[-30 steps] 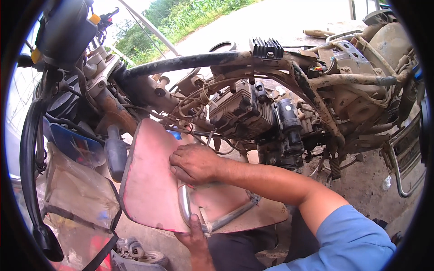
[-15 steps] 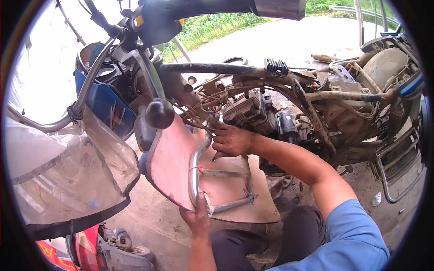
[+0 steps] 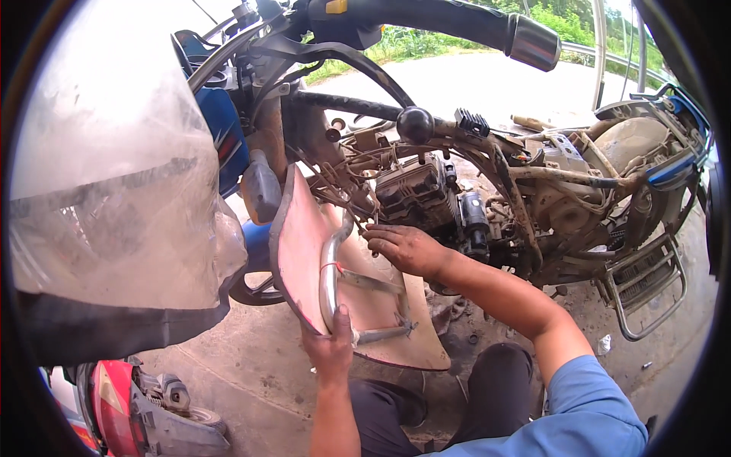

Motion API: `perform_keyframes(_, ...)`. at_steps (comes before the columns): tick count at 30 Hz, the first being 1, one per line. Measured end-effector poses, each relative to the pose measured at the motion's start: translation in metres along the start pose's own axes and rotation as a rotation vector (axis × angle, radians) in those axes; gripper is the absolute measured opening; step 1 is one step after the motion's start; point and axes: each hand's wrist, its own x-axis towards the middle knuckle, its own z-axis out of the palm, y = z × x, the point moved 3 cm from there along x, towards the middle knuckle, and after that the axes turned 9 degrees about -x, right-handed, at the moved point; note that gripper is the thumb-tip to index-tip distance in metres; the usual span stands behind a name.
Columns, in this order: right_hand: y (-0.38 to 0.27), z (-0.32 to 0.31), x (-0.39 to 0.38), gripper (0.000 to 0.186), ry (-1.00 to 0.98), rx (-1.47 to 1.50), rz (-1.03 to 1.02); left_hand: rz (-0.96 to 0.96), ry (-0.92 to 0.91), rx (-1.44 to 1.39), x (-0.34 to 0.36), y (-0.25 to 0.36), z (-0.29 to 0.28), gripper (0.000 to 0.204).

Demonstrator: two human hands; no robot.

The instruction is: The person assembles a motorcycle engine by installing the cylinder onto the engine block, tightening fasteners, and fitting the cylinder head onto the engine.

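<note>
A leg guard [image 3: 302, 255] made of a pinkish sheet panel tied to a bent metal tube stands tilted beside the stripped motorcycle's front frame. My left hand [image 3: 332, 352] is closed around its lower edge, with the thumb on the tube. At the guard's upper end, next to the engine [image 3: 415, 190], is my right hand [image 3: 403, 247]. Its fingers are drawn together near the tube's end and a small slim part; what they pinch is too small to make out. A red tie [image 3: 332, 266] wraps the tube, and a crossbar [image 3: 371, 282] runs across the panel.
Above my hands hang the handlebar grip [image 3: 533, 42] and a lever with a ball end [image 3: 415, 124]. A clear plastic cover [image 3: 114, 206] with a dark hem fills the left. A red motorcycle [image 3: 118, 407] stands lower left. On the right is a metal rack [image 3: 647, 293].
My view has shifted, so the handlebar and ball-ended lever sit farther right. The guard is turned a little more edge-on. My right hand's fingers reach flatter at the tube's upper end; my left keeps its grip.
</note>
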Motion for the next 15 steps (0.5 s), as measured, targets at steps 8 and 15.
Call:
perform_keyframes(8, 0.025, -0.012, -0.021, 0.037, 0.013, 0.068, 0.271, 0.03, -0.006, 0.05, 0.001, -0.006, -0.002, 0.058)
perform_keyframes(15, 0.023, -0.029, -0.015, 0.031, -0.019, 0.148, 0.358, -0.072, -0.068, 0.03, -0.002, -0.007, -0.004, 0.07)
